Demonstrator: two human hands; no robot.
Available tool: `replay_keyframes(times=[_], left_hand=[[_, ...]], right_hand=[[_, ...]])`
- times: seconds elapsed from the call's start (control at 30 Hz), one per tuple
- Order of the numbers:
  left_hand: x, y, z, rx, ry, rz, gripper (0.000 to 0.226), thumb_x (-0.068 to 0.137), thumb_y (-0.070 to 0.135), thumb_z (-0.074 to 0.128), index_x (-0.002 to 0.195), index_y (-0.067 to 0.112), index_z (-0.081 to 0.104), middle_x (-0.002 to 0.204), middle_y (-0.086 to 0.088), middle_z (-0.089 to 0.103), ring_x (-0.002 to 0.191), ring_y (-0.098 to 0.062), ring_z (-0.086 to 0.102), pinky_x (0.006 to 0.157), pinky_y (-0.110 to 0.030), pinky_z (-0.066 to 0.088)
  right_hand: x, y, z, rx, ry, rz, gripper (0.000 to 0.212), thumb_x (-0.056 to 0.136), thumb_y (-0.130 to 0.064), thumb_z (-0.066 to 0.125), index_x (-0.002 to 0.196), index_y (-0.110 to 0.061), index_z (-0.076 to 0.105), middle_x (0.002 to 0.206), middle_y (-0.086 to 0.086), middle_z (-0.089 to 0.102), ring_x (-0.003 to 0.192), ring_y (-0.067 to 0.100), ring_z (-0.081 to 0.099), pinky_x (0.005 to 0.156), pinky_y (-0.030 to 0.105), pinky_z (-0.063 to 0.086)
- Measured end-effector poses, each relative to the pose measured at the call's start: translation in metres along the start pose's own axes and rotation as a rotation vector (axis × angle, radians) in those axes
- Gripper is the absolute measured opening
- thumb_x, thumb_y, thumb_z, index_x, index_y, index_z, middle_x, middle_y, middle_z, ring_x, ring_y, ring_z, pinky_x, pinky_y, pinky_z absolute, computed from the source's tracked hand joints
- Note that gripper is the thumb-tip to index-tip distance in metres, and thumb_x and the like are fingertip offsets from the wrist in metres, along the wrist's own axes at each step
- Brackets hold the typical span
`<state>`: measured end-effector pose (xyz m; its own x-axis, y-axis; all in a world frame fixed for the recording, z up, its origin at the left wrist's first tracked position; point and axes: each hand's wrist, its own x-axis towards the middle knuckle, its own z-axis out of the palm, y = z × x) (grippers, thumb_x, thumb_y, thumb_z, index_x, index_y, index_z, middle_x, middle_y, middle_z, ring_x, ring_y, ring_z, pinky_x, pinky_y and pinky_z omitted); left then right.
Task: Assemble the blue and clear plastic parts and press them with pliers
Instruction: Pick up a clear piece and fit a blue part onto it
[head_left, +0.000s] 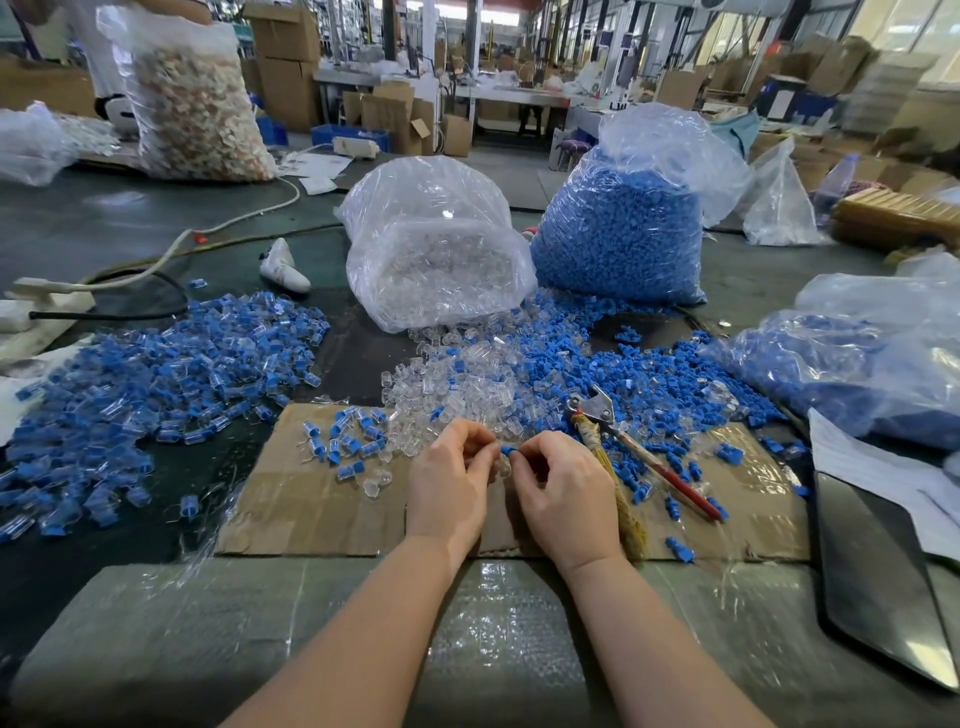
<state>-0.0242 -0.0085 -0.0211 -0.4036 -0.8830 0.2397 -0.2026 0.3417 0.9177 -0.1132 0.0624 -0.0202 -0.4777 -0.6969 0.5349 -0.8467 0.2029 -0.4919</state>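
Left hand (451, 470) pinched on small clear plastic shell (503, 466), right hand (562, 483) on small blue plastic plug (508, 450), between fingertips. Misaligned push: plug jammed or dropped. Red-handled metal pliers (644, 451) untouched, just right.

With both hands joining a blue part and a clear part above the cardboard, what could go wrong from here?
1. The left hand and right hand pinch the blue part and clear part only at the fingertips, so one may slip and fall into the loose clear pieces, where it would be hard to find.
2. The pliers lie among scattered blue pieces; reaching for them may knock some pieces off the cardboard.
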Motion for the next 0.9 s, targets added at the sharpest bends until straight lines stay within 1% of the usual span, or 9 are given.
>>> replay_keyframes(times=[0.13,0.3,0.37,0.47,0.57,0.63,0.73,0.83,0.9], left_hand=[[-0.0004,0.0008,0.0004,-0.003,-0.017,0.001,0.022,0.087,0.011,0.063,0.077,0.029,0.056,0.073,0.012,0.062,0.069,0.002,0.057,0.065,-0.006,0.044],[-0.0012,0.0020,0.0003,0.026,-0.053,0.029,0.024,0.087,0.012,0.063,0.076,0.032,0.057,0.071,0.014,0.062,0.068,0.007,0.056,0.064,-0.004,0.042],[-0.0010,0.0016,0.0000,0.013,-0.058,0.017,0.025,0.087,0.011,0.062,0.076,0.033,0.056,0.073,0.013,0.063,0.070,0.005,0.058,0.066,-0.008,0.046],[-0.0011,0.0014,0.0000,-0.013,-0.057,-0.009,0.028,0.088,0.010,0.061,0.075,0.034,0.056,0.074,0.011,0.064,0.072,-0.002,0.061,0.070,-0.017,0.051],[-0.0010,0.0014,0.0000,-0.012,-0.029,-0.013,0.029,0.088,0.010,0.061,0.073,0.034,0.054,0.071,0.012,0.062,0.067,0.001,0.058,0.066,-0.012,0.049],[-0.0009,0.0017,0.0004,-0.022,-0.027,-0.022,0.028,0.089,0.010,0.060,0.074,0.034,0.055,0.072,0.011,0.062,0.069,-0.001,0.059,0.068,-0.016,0.051],[-0.0008,0.0024,0.0000,-0.038,-0.040,-0.039,0.026,0.089,0.011,0.059,0.077,0.033,0.055,0.077,0.009,0.063,0.074,-0.007,0.062,0.072,-0.024,0.055],[-0.0016,0.0028,-0.0008,-0.057,-0.043,-0.041,0.027,0.090,0.010,0.058,0.077,0.033,0.055,0.077,0.008,0.063,0.075,-0.009,0.063,0.071,-0.024,0.054],[-0.0023,0.0035,-0.0014,-0.075,-0.047,-0.042,0.027,0.090,0.009,0.058,0.079,0.034,0.055,0.078,0.008,0.063,0.074,-0.007,0.062,0.069,-0.019,0.053]], right_hand=[[0.0004,0.0012,0.0004,-0.016,-0.010,0.025,0.014,0.084,-0.016,0.065,0.072,-0.010,0.059,0.070,0.001,0.060,0.068,0.020,0.055,0.061,0.026,0.038],[0.0001,0.0011,0.0008,-0.041,-0.038,0.034,0.016,0.086,-0.019,0.063,0.074,-0.010,0.059,0.072,0.002,0.061,0.070,0.020,0.055,0.064,0.030,0.042],[0.0001,0.0011,0.0005,-0.031,-0.040,0.037,0.016,0.086,-0.019,0.063,0.074,-0.009,0.060,0.073,0.002,0.061,0.071,0.020,0.055,0.065,0.030,0.042],[0.0002,0.0012,0.0006,-0.022,-0.048,0.027,0.015,0.087,-0.019,0.063,0.076,-0.010,0.060,0.074,0.002,0.061,0.072,0.019,0.056,0.065,0.030,0.044],[-0.0001,0.0007,0.0002,-0.008,-0.049,0.010,0.013,0.087,-0.018,0.064,0.077,-0.010,0.063,0.075,0.001,0.063,0.073,0.019,0.057,0.065,0.028,0.043],[-0.0007,-0.0002,-0.0009,-0.001,-0.047,-0.002,0.012,0.086,-0.019,0.065,0.078,-0.010,0.063,0.075,0.000,0.063,0.072,0.018,0.058,0.065,0.028,0.044],[-0.0016,-0.0021,-0.0021,-0.005,-0.040,-0.018,0.012,0.084,-0.019,0.067,0.077,-0.011,0.063,0.074,-0.001,0.062,0.071,0.017,0.057,0.063,0.028,0.045],[-0.0014,-0.0027,-0.0022,-0.003,-0.025,-0.023,0.008,0.081,-0.016,0.068,0.081,-0.011,0.062,0.078,-0.001,0.062,0.075,0.017,0.057,0.066,0.025,0.044],[-0.0015,-0.0022,-0.0026,0.008,-0.021,-0.029,0.011,0.080,-0.013,0.068,0.090,-0.011,0.064,0.085,-0.001,0.063,0.082,0.017,0.058,0.072,0.023,0.043]])
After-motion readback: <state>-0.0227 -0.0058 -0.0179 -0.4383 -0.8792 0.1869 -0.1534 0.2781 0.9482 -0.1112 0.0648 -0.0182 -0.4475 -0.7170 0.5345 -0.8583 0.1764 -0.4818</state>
